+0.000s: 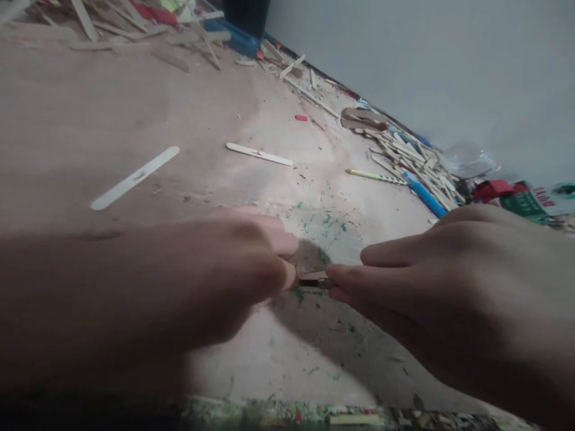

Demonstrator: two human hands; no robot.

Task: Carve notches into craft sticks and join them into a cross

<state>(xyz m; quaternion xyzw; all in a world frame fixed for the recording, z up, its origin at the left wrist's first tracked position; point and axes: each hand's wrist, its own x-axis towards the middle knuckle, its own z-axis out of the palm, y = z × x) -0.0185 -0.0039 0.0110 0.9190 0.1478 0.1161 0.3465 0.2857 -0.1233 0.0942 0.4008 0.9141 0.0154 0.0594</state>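
My left hand [242, 263] is closed, its thumb and fingers pinched together near the middle of the table; what they hold is hidden. Opposite it, my right hand [431, 281] pinches a thin dark tool with a metal collar [322, 282], whose dark end reaches the left fingertips. Green shavings [330, 221] lie scattered on the table around both hands. Beyond the left hand rest two flat wooden craft sticks, one on the left [135, 179] and another farther right [259, 154], each with a small mark or slit at its middle.
A patterned pencil [375, 176] and a blue tool [424, 194] lie beside a pile of craft sticks [413, 152] along the wall. More sticks [117, 36] are heaped at the back left, near a blue container [236, 37]. A small red piece [300, 118] sits farther back.
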